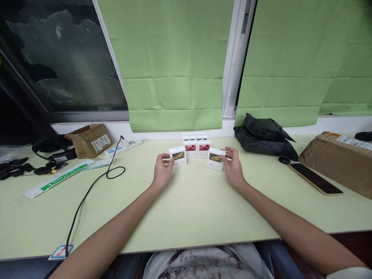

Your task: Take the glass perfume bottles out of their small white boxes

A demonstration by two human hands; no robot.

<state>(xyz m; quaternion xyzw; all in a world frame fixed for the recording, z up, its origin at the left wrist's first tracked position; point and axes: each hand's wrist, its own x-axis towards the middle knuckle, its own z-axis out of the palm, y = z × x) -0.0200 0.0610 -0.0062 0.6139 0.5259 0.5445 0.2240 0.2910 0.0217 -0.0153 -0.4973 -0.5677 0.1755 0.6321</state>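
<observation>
My left hand is closed on a small white box with a yellow picture on its front, thumb on the near side. A matching white box is gripped by my right hand at its right edge. Both boxes are upright and slightly turned, one on each side of the middle. Just behind and between them stand two white boxes with pink-red pictures, a left one and a right one, side by side. More white boxes show behind these, mostly hidden.
To the left are an open cardboard carton, a power strip, a looping black cable and a green-and-white packet. On the right lie a black plastic bag, a phone and a brown parcel.
</observation>
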